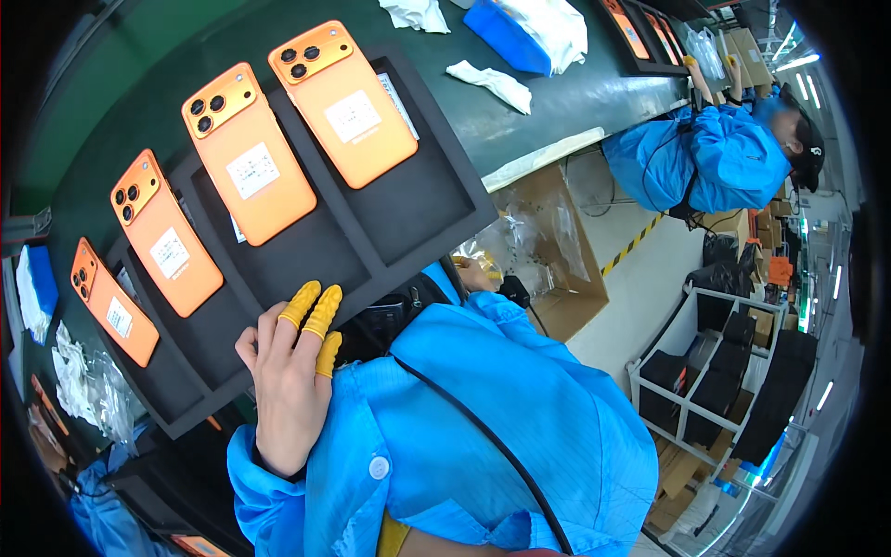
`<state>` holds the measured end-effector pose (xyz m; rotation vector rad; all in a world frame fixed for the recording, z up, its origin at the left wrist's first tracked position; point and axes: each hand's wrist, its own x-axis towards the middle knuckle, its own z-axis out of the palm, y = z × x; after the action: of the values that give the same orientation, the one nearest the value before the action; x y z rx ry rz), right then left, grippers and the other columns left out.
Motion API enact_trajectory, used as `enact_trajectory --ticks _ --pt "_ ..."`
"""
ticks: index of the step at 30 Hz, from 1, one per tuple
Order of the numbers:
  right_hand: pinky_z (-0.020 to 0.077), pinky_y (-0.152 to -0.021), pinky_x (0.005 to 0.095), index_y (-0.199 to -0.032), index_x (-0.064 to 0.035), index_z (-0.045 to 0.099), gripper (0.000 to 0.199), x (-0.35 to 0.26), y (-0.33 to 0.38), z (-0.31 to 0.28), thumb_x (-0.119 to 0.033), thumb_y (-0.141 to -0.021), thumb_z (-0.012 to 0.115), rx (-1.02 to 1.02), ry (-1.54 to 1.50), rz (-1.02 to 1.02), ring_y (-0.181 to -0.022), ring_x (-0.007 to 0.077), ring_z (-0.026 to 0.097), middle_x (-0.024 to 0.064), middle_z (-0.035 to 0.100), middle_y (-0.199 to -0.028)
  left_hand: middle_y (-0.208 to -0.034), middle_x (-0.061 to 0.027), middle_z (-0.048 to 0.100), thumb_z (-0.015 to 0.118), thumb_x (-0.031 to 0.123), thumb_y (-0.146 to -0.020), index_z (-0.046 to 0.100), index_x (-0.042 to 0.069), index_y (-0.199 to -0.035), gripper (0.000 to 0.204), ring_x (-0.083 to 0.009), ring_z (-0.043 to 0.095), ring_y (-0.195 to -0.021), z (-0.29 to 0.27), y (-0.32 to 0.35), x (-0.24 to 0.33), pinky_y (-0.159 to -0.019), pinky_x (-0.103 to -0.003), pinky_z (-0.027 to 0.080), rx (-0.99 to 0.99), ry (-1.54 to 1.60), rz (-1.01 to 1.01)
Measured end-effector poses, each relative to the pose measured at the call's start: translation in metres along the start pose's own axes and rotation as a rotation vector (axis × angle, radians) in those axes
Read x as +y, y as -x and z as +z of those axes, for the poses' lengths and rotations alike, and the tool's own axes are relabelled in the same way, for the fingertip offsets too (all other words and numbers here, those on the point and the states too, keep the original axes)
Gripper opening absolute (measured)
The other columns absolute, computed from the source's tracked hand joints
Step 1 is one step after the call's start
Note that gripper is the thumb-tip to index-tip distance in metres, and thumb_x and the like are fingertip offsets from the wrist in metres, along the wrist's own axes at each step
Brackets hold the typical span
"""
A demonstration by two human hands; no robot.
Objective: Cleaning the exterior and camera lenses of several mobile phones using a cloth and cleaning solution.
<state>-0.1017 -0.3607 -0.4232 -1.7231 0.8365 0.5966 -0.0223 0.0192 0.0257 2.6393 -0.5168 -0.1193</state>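
Observation:
A black compartmented tray point(408, 243) extends over the near edge of the bench, with several orange phones point(260, 200) lying back-up across its compartments. Each phone shows three camera lenses and a white label. My left hand point(295, 381), with yellow finger cots on some digits, grips the tray's near rim: two fingers reach over the top and the thumb presses along the outer side. Lower right of the tray, my right hand point(478, 274) is partly hidden by the tray's corner. A yellow cot shows there, but what its fingers do is not visible.
An open cardboard box point(571, 302) with clear plastic stands at my right. White cloths point(492, 85) and a blue bin point(506, 37) lie on the green bench point(436, 121). A co-worker in blue point(705, 158) works beyond; a grey rack point(715, 367) stands farther right.

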Motion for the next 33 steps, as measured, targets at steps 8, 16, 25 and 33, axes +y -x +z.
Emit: enact_trajectory --ticks 8,16,25,33 --pt "0.0518 -0.079 0.0347 -0.122 -0.001 0.061 0.032 -0.14 0.071 -0.087 -0.015 -0.093 0.056 0.444 -0.237 -0.296 -0.092 0.0255 0.067 0.012 0.069 -0.112 -0.108 -0.0124 0.061 0.073 -0.003 -0.073 0.069 -0.002 -0.097 0.025 -0.0304 0.051 -0.105 -0.011 -0.008 -0.005 -0.093 -0.04 0.036 -0.011 0.026 0.047" --pt "0.0505 -0.071 0.0302 -0.11 -0.0007 0.068 0.025 -0.394 0.188 -0.096 0.0 -0.085 0.068 0.944 0.198 -1.301 -0.078 0.0195 0.064 0.0131 0.068 -0.097 -0.092 -0.0124 0.059 0.07 -0.007 -0.068 0.068 -0.002 -0.087 0.02 -0.029 0.052 -0.09 -0.019 -0.009 -0.01 -0.079 -0.038 0.038 -0.023 -0.003 0.091" --pt "0.0504 -0.071 0.0426 -0.099 -0.0009 0.068 0.018 -0.441 0.153 -0.073 0.0 -0.081 0.068 0.653 0.525 -1.199 -0.083 0.0362 0.062 0.0174 0.062 -0.09 -0.093 -0.0107 0.062 0.074 0.001 -0.074 0.071 0.0 -0.089 0.016 -0.0275 0.054 -0.093 -0.04 0.02 -0.02 -0.083 -0.038 0.039 0.052 0.049 -0.176" --pt "0.0482 -0.065 0.0412 -0.098 -0.0027 0.073 0.019 -0.589 0.129 -0.112 -0.005 -0.08 0.068 0.993 0.482 -1.489 -0.077 0.034 0.061 0.0177 0.062 -0.088 -0.12 -0.0129 0.059 0.074 0.011 -0.078 0.069 0.003 -0.109 0.032 -0.0325 0.048 -0.118 -0.013 -0.021 0.019 -0.1 -0.048 0.032 0.095 0.066 0.013"
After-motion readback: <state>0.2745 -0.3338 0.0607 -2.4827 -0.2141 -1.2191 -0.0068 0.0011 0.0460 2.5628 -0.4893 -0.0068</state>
